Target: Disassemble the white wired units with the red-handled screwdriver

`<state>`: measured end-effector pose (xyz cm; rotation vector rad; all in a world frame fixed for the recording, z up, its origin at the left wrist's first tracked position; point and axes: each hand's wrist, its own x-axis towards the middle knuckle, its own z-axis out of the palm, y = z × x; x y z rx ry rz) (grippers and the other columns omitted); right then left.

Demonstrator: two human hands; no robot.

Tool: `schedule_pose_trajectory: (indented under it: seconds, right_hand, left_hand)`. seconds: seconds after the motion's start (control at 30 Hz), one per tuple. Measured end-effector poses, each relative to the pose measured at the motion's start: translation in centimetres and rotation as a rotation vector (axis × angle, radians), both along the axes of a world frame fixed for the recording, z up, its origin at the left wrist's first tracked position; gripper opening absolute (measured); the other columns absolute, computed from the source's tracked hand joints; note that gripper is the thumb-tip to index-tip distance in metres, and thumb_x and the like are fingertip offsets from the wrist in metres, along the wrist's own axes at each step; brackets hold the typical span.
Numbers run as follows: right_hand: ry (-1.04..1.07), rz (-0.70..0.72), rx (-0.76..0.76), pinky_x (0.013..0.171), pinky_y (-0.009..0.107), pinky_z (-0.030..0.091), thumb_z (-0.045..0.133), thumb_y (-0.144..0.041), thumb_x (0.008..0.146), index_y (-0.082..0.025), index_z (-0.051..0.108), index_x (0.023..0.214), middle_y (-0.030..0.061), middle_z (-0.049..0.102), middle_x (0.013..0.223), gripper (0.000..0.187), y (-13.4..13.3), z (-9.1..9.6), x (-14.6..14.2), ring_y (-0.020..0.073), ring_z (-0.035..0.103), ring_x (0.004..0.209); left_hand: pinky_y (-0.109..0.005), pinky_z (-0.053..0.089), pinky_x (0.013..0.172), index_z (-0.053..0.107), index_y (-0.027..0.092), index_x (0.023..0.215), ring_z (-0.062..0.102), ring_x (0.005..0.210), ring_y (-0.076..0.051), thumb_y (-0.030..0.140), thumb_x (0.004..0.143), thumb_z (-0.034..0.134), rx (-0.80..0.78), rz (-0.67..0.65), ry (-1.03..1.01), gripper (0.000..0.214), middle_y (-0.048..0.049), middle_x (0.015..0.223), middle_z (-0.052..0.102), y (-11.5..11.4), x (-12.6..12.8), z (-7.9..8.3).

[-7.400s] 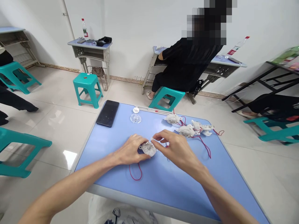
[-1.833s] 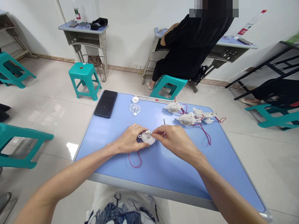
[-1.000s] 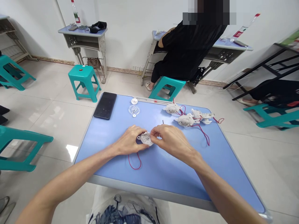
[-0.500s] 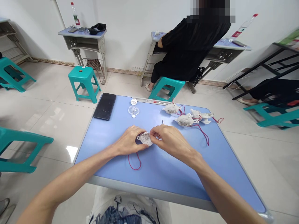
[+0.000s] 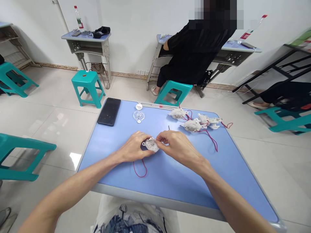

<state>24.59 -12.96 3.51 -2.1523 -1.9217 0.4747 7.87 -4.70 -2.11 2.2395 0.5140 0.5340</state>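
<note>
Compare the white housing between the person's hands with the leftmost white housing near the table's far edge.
The held housing is partly covered by the left hand and right hand; the far housing lies untouched on the blue table. The held housing sits nearer the person, a red wire loop below it; the far housing has red wire at its right. Both are round whitish plastic.

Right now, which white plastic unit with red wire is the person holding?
The unit between the hands, gripped by the left hand, with the right hand against it. The other units lie untouched near the far edge of the blue table.
</note>
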Motion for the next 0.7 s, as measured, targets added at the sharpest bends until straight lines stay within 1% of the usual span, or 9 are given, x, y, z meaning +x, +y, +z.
schedule_pose_trajectory:
  seconds: [0.23, 0.7]
  right_hand:
    - [0.009, 0.004, 0.056, 0.071, 0.027, 0.045, 0.052, -0.018, 0.082, -0.018, 0.069, 0.08, 0.0048, 0.072, 0.081, 0.017, -0.15, -0.36, 0.04, 0.0188, 0.066, 0.077]
    - [0.071, -0.006, 0.061, 0.071, 0.026, 0.047, 0.052, -0.016, 0.081, -0.019, 0.068, 0.078, 0.0035, 0.073, 0.079, 0.017, -0.13, -0.05, 0.05, 0.0182, 0.067, 0.076]
  left_hand:
    - [-0.037, 0.048, 0.085, 0.062, 0.018, 0.107, 0.06, 0.091, -0.022, 0.028, 0.071, 0.077, -0.016, 0.012, -0.002, 0.039, -0.0054, 0.097, 0.069, -0.05, -0.04, -0.02]
    - [-0.036, 0.048, 0.084, 0.062, 0.016, 0.107, 0.059, 0.091, -0.022, 0.029, 0.071, 0.079, -0.01, 0.017, 0.006, 0.042, -0.0057, 0.097, 0.068, -0.04, -0.1, 0.04]
